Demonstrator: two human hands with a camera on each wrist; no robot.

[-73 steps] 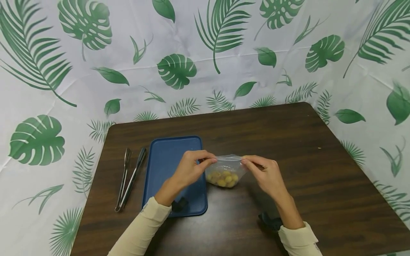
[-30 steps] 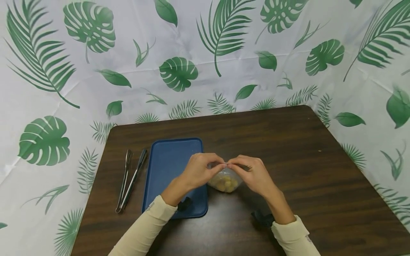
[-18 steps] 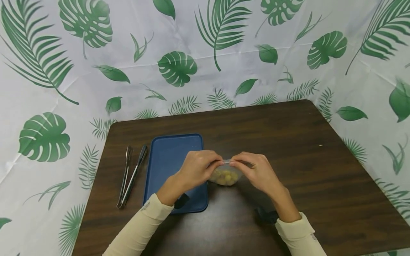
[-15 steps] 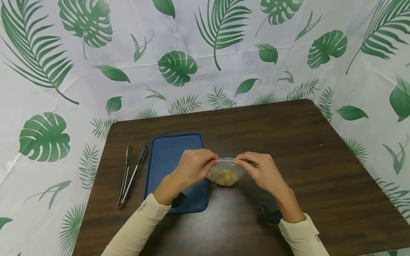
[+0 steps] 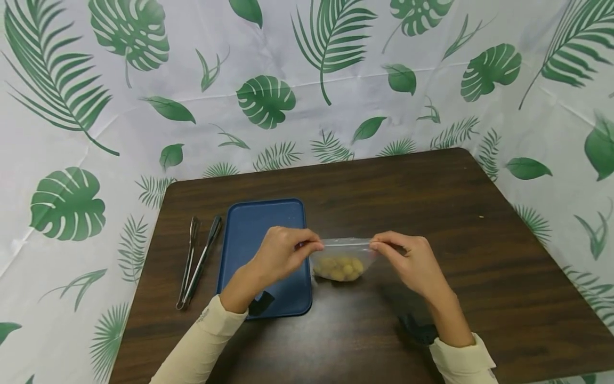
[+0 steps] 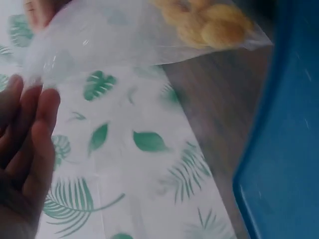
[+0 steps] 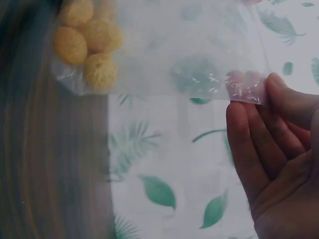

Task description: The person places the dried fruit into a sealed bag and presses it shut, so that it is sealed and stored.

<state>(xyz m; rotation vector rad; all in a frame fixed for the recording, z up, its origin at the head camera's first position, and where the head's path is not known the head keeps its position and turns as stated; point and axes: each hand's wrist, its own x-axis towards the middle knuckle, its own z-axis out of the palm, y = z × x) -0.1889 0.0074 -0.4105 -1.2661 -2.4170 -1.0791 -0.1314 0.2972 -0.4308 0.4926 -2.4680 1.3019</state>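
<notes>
A clear zip bag with several round yellow-brown pieces in its bottom is held upright by its zip edge, just right of the blue tray. My left hand pinches the top left corner between thumb and fingers. At the opposite corner, my right hand pinches the same edge, so the strip is stretched straight between the two. In the right wrist view the thumb and fingers meet on the bag's corner. What the pieces are cannot be told for certain.
A blue tray lies under and beyond the left forearm. Left of it rest metal tongs, spread apart, with dark-edged tips. Everything stands on a dark wooden table, with a leaf-patterned cloth hanging behind. A tiny pale scrap lies toward the right.
About a second ago both hands met at the middle of the zip edge; they have since slid apart to its two corners. The tray and tongs stay in place.
</notes>
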